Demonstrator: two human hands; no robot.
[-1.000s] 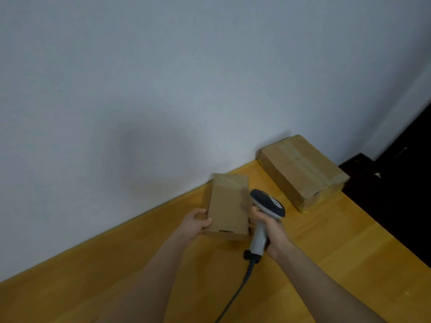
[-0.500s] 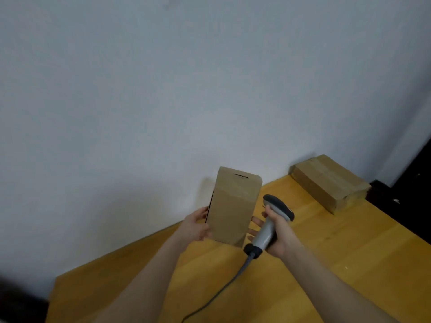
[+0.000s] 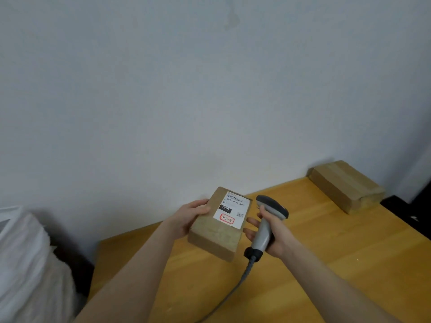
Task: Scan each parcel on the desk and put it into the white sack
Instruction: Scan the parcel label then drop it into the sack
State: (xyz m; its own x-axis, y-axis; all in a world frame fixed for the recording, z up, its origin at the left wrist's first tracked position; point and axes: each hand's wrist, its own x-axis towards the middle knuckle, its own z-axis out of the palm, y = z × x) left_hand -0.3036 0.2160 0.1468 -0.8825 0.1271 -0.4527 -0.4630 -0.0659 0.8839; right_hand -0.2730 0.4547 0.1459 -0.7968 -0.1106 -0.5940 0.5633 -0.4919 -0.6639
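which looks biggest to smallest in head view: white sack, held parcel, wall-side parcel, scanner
1. white sack (cut off by frame)
2. held parcel and wall-side parcel: about alike, held one nearer, so unranked
3. scanner

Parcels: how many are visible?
2. One parcel is in the left hand; the other parcel lies at the desk's far right by the wall. More may be hidden.

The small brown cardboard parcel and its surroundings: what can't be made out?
Head view, white label on the small brown cardboard parcel: small print too blurred to read.
Head view, white sack: cut off by the left edge, mouth unseen.
Head view, grey handheld scanner: trigger hidden by the right hand.
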